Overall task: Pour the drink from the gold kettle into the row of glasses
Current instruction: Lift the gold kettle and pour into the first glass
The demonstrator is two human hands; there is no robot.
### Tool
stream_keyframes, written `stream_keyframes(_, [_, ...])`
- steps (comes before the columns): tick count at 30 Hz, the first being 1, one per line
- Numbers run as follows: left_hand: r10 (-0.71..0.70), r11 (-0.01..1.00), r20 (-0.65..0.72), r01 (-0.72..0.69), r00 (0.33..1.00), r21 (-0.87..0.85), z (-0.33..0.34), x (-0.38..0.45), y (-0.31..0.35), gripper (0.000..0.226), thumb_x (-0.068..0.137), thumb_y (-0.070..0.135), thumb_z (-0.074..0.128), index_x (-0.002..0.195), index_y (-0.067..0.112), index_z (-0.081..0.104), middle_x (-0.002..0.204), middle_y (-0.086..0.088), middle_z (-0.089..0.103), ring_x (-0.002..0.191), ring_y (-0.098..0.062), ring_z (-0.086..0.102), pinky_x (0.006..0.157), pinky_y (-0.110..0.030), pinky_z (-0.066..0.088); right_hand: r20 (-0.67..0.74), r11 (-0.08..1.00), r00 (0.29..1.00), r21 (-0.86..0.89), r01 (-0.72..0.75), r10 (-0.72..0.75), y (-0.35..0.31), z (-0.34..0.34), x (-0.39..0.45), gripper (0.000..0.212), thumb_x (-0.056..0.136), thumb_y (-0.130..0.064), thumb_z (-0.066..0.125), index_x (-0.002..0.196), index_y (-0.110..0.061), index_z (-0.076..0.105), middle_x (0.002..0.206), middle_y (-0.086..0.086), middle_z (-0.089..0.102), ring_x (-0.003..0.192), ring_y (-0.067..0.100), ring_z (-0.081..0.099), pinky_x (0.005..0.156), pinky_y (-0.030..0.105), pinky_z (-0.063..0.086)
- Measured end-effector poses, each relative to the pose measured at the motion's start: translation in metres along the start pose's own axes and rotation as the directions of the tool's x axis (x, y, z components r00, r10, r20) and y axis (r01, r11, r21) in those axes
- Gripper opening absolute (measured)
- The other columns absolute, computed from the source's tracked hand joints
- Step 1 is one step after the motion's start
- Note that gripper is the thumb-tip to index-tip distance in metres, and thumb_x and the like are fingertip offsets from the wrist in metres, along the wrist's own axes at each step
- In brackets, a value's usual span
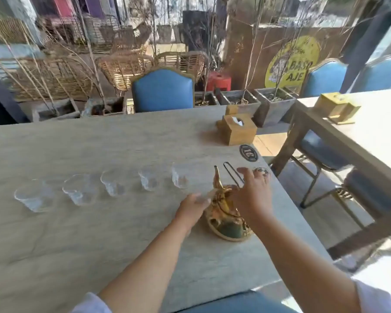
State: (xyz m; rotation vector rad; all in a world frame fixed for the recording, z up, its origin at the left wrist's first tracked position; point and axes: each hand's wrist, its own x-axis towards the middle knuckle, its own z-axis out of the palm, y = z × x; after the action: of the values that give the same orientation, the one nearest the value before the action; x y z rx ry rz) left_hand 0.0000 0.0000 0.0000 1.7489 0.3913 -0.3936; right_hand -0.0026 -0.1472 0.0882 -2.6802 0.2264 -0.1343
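The gold kettle [226, 211] stands on the bench [99, 143] at the right end of the row of glasses [113, 186], which look empty. Both hands reach for it: the left hand [193, 205] beside its body, the right hand [252, 193] spread above, neither clamped. Next comes gripping the handle and lifting to tip.

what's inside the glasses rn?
All five glasses look clear and empty, with the table showing through them. The gold kettle stands upright beside both hands; its contents can't be seen.
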Motion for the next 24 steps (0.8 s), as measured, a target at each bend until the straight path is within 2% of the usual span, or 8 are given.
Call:
stream_keyframes(4, [-0.077,0.994,0.000,0.076,0.997,-0.073,0.020,0.001,-0.005,0.048,0.084,0.054,0.068,0.112,0.016,0.060,0.120,-0.009,0.067,0.113,-0.031,0.063,0.095,-0.050,0.052,0.075,0.972,0.993,0.213,-0.102,0.088,0.012,0.005,-0.001,0.031,0.090,-0.021,0.059,0.120,-0.014,0.061,0.113,0.013,0.066,0.105,0.031,0.060,0.082,0.034,0.049])
stream_keyframes(7, [-0.110,0.979,0.041,0.116,0.993,-0.167,0.029,-0.003,0.000,0.028,0.095,0.043,0.064,0.108,0.022,0.052,0.109,-0.001,0.062,0.111,-0.028,0.061,0.083,-0.045,0.051,0.085,0.931,0.988,0.335,-0.148,0.126,0.021,0.012,-0.004,0.023,0.094,-0.033,0.059,0.101,-0.012,0.062,0.092,0.007,0.067,0.087,0.028,0.062,0.066,0.030,0.041])
stream_keyframes(9, [-0.112,0.973,0.047,0.119,0.993,-0.197,0.031,-0.006,0.002,0.025,0.096,0.041,0.063,0.111,0.026,0.049,0.111,0.000,0.062,0.115,-0.028,0.061,0.085,-0.046,0.050,0.091,0.897,0.985,0.407,-0.171,0.146,0.022,0.013,-0.006,0.024,0.094,-0.035,0.059,0.098,-0.012,0.063,0.086,0.006,0.068,0.081,0.027,0.063,0.065,0.031,0.044])
stream_keyframes(14, [-0.111,0.970,0.050,0.119,0.993,-0.213,0.029,-0.013,0.004,0.031,0.095,0.038,0.065,0.118,0.026,0.048,0.112,0.001,0.061,0.113,-0.027,0.061,0.089,-0.046,0.050,0.114,0.812,0.981,0.550,-0.193,0.157,0.022,0.014,-0.005,0.021,0.095,-0.030,0.059,0.103,-0.013,0.069,0.089,0.007,0.074,0.081,0.024,0.067,0.064,0.030,0.049])
stream_keyframes(16, [-0.100,0.974,0.059,0.110,0.993,-0.200,0.028,-0.015,0.003,0.046,0.094,0.040,0.066,0.133,0.023,0.049,0.121,-0.001,0.059,0.118,-0.027,0.060,0.092,-0.049,0.052,0.109,0.803,0.983,0.568,-0.181,0.144,0.021,0.012,-0.004,0.018,0.095,-0.029,0.060,0.102,-0.015,0.069,0.085,0.004,0.073,0.076,0.020,0.066,0.060,0.029,0.048])
stream_keyframes(19, [-0.083,0.971,0.079,0.099,0.993,-0.218,0.025,-0.014,0.001,0.067,0.089,0.047,0.070,0.145,0.023,0.042,0.133,-0.004,0.058,0.122,-0.029,0.060,0.102,-0.058,0.051,0.096,0.814,0.989,0.562,-0.150,0.116,0.012,0.005,0.000,0.019,0.094,-0.030,0.061,0.103,-0.015,0.070,0.086,0.005,0.074,0.076,0.020,0.066,0.064,0.031,0.050])
stream_keyframes(22, [-0.043,0.966,0.058,0.056,0.997,-0.253,0.014,-0.016,0.004,0.083,0.080,0.057,0.075,0.149,0.027,0.041,0.140,-0.006,0.058,0.120,-0.030,0.063,0.096,-0.061,0.055,0.085,0.819,0.994,0.565,-0.099,0.061,-0.001,-0.005,0.006,0.023,0.094,-0.029,0.062,0.107,-0.013,0.071,0.088,0.004,0.073,0.078,0.019,0.066,0.070,0.034,0.053])
stream_keyframes(24, [-0.006,0.967,0.049,0.018,0.999,-0.254,0.006,-0.017,0.008,0.082,0.079,0.058,0.076,0.149,0.029,0.043,0.138,-0.005,0.061,0.118,-0.028,0.066,0.092,-0.058,0.058,0.086,0.831,0.996,0.552,-0.066,0.021,-0.012,-0.013,0.012,0.024,0.094,-0.030,0.063,0.107,-0.012,0.071,0.084,0.002,0.071,0.075,0.017,0.064,0.072,0.035,0.054])
